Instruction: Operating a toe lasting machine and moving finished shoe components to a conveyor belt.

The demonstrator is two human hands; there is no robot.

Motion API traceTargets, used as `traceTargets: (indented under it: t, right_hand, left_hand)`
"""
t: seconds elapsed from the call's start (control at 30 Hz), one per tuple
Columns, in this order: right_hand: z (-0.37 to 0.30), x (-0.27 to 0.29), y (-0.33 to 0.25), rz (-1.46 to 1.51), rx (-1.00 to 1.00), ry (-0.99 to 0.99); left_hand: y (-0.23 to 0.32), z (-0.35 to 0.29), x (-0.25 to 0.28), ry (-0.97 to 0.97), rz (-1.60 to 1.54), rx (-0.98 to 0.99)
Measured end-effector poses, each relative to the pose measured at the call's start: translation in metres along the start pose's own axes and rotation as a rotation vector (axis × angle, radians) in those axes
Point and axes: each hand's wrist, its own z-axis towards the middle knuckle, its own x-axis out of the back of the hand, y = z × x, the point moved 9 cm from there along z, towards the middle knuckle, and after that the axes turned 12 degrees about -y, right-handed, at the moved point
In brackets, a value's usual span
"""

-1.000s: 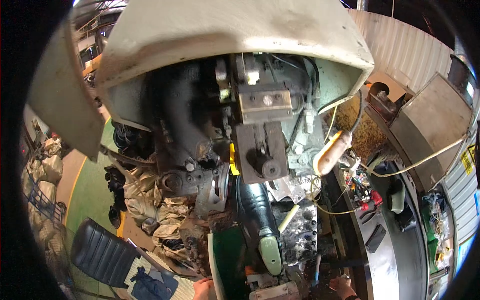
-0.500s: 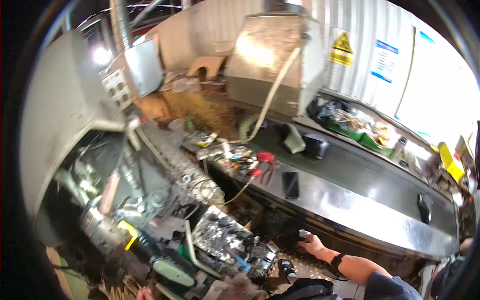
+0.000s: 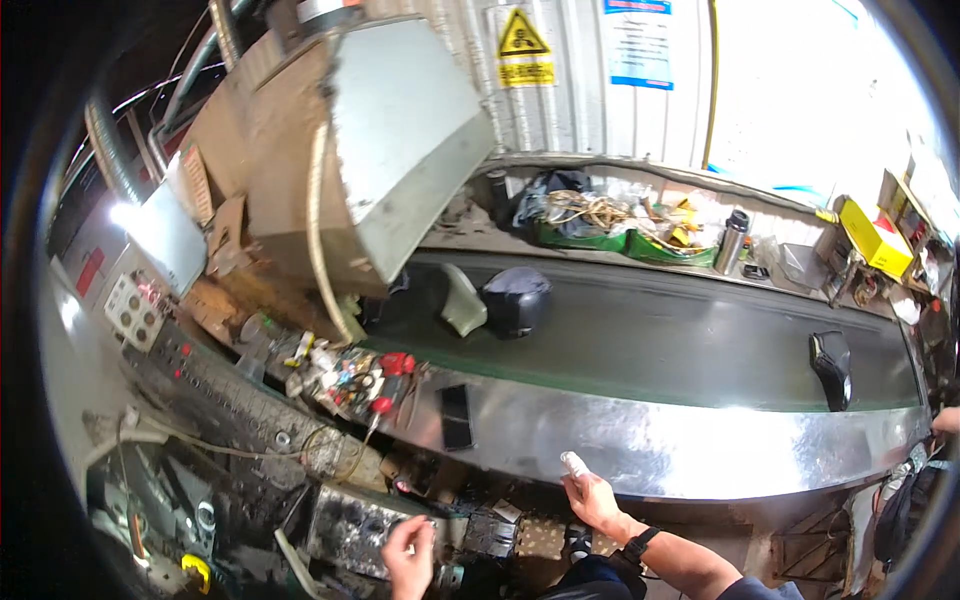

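My left hand (image 3: 408, 560) is raised at the lower middle, beside a blackened metal plate (image 3: 350, 530). Its fingers curl toward the thumb; whatever may be between them is too small to make out. My right hand (image 3: 594, 498), with a dark watch (image 3: 640, 544) on the wrist, hovers by the near edge of the shiny metal ledge (image 3: 690, 450). Its index finger stretches out, a white covering (image 3: 573, 463) seemingly round the tip. A black phone (image 3: 456, 417) lies on the ledge, apart from both hands.
Behind the ledge, a dark conveyor belt (image 3: 640, 350) carries a black shoe-shaped piece (image 3: 832, 368), a rounded dark piece (image 3: 517, 299) and a grey-green curved piece (image 3: 463, 302). Green trays (image 3: 585, 241) and a steel flask (image 3: 733, 242) stand beyond. Another person's hand (image 3: 946, 420) shows at right.
The view has swung right, so the belt and phone appear further left. My left hand has risen fully into view. My right hand has come up from below the ledge to its edge.
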Motion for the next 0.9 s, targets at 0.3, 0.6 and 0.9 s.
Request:
traceTargets:
  t: [0.3, 0.6, 0.9]
  right_hand:
    - [-0.059, 0.069, 0.089, -0.651, -0.023, 0.005]
    - [-0.119, 0.077, 0.108, -0.07, -0.236, 0.431]
    - [-0.12, 0.092, 0.109, 0.948, -0.529, 0.693]
  left_hand:
    - [-0.01, 0.147, -0.193, -0.55, 0.081, -0.041]
    - [0.03, 0.36, -0.332, -0.585, 0.652, -0.603]
    - [0.122, 0.386, -0.428, -1.064, 0.995, -0.868]
